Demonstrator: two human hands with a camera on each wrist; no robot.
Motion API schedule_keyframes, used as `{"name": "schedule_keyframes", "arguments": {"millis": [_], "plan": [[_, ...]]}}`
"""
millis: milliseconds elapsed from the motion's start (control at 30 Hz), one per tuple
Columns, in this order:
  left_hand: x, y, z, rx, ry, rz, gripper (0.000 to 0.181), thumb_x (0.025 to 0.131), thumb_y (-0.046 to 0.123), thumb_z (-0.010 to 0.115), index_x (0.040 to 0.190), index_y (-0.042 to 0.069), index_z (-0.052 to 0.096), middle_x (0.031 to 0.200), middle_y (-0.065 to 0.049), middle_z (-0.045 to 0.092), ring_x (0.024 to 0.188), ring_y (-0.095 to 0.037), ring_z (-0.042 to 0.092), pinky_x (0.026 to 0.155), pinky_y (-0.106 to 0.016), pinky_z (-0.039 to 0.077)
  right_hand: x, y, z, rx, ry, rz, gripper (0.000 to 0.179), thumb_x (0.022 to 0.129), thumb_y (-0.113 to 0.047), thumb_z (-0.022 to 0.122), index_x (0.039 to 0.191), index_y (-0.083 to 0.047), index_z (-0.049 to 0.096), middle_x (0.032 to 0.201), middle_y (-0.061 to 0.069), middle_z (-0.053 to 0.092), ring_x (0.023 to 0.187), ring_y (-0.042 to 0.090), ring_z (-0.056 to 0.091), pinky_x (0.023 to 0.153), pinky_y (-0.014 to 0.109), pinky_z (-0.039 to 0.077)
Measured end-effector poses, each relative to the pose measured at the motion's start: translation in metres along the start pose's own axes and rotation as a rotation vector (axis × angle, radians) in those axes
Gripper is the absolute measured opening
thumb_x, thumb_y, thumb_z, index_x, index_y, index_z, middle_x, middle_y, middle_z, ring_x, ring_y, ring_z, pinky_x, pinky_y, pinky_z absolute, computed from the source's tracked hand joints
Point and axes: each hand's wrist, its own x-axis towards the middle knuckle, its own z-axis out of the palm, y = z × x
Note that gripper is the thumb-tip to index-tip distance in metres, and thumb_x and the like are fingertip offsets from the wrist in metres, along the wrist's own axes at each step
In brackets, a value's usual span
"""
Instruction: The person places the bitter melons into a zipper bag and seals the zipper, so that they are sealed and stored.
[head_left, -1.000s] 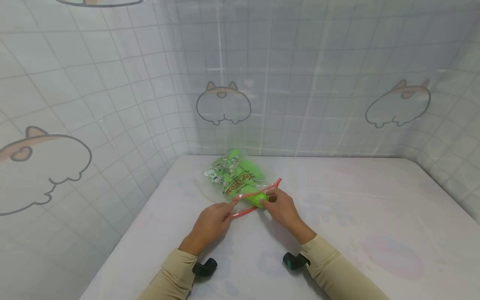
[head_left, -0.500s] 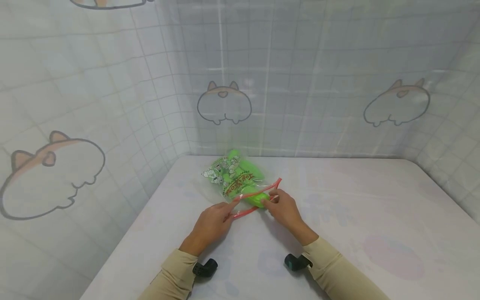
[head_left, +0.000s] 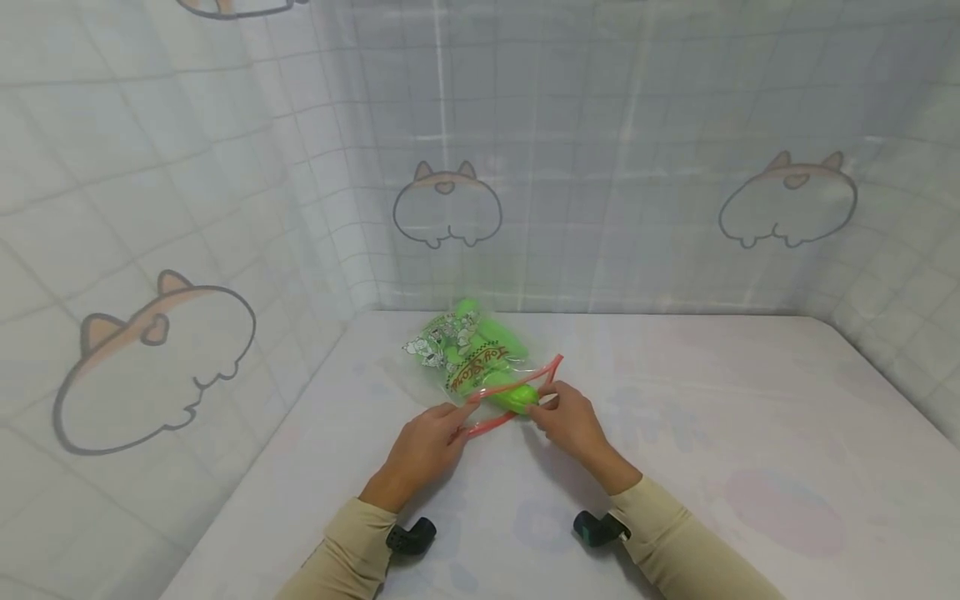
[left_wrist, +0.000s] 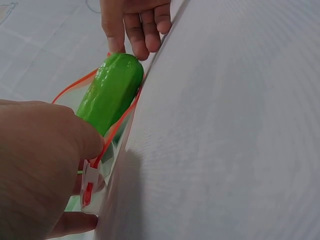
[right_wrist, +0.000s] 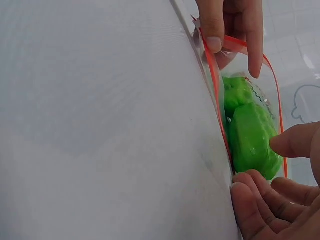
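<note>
A clear zip bag [head_left: 477,367] with red zip edges and cartoon print lies towards the back of the table, its mouth facing me. Several green things fill it. One end of a glossy, ridged green cucumber [left_wrist: 111,92] pokes out through the mouth. My left hand [head_left: 423,446] pinches the bag's rim at the left corner, by the zip slider. At the cucumber's outer end is my right hand [head_left: 573,421]; in the right wrist view its thumb [right_wrist: 295,141] is right at the cucumber's side, with the other fingers loosely bent below.
The white table [head_left: 675,417] has faint coloured prints. A pale tiled-pattern curtain [head_left: 585,183] with dog drawings stands behind it and along both sides. Small black wrist cameras hang from both sleeves, one by the left cuff [head_left: 360,512].
My right hand has eased slightly to the right, its thumb sliding back from the cucumber's end. The left hand and bag stay in place. The side curtain has shifted in view.
</note>
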Motion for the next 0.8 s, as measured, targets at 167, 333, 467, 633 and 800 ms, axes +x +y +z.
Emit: {"name": "schedule_keyframes", "arguments": {"millis": [167, 333, 467, 633, 800], "plan": [[0.000, -0.003, 0.002, 0.014, 0.029, 0.031, 0.048, 0.087, 0.012, 0.075, 0.134, 0.017, 0.067, 0.088, 0.002, 0.064, 0.075, -0.014, 0.061, 0.066, -0.034, 0.054, 0.005, 0.002, 0.001, 0.009, 0.003, 0.005, 0.038, 0.090, -0.020, 0.074, 0.120, -0.001, 0.063, 0.095, 0.011, 0.071, 0.061, 0.018, 0.065, 0.056, 0.032, 0.053], [-0.001, -0.002, 0.002, 0.012, 0.040, 0.041, 0.048, 0.087, 0.012, 0.075, 0.134, 0.016, 0.067, 0.087, 0.002, 0.063, 0.074, -0.015, 0.060, 0.064, -0.035, 0.053, 0.010, 0.004, 0.001, -0.032, -0.019, 0.004, 0.046, 0.088, -0.025, 0.077, 0.127, -0.002, 0.064, 0.104, 0.014, 0.069, 0.067, 0.017, 0.065, 0.058, 0.031, 0.053], [-0.001, -0.001, 0.001, 0.011, 0.035, 0.043, 0.048, 0.087, 0.011, 0.074, 0.134, 0.016, 0.066, 0.084, 0.003, 0.061, 0.071, -0.015, 0.057, 0.062, -0.034, 0.052, 0.011, 0.004, -0.002, -0.015, -0.056, 0.026, 0.046, 0.090, -0.026, 0.076, 0.129, -0.005, 0.064, 0.107, 0.014, 0.069, 0.073, 0.017, 0.066, 0.060, 0.032, 0.055], [0.000, 0.000, 0.002, 0.018, 0.038, 0.045, 0.049, 0.088, 0.012, 0.074, 0.136, 0.017, 0.065, 0.084, 0.003, 0.060, 0.071, -0.014, 0.056, 0.062, -0.033, 0.051, 0.009, 0.009, -0.013, 0.022, -0.080, 0.038, 0.049, 0.093, -0.022, 0.072, 0.137, -0.006, 0.059, 0.117, 0.017, 0.067, 0.081, 0.018, 0.068, 0.063, 0.033, 0.057], [-0.001, -0.001, 0.004, 0.020, 0.019, 0.021, 0.049, 0.089, 0.013, 0.073, 0.137, 0.017, 0.064, 0.084, 0.004, 0.060, 0.070, -0.012, 0.053, 0.062, -0.031, 0.050, 0.010, 0.015, -0.022, 0.028, -0.135, 0.022, 0.052, 0.094, -0.017, 0.069, 0.143, -0.004, 0.054, 0.127, 0.021, 0.062, 0.082, 0.019, 0.069, 0.065, 0.034, 0.057]]}}
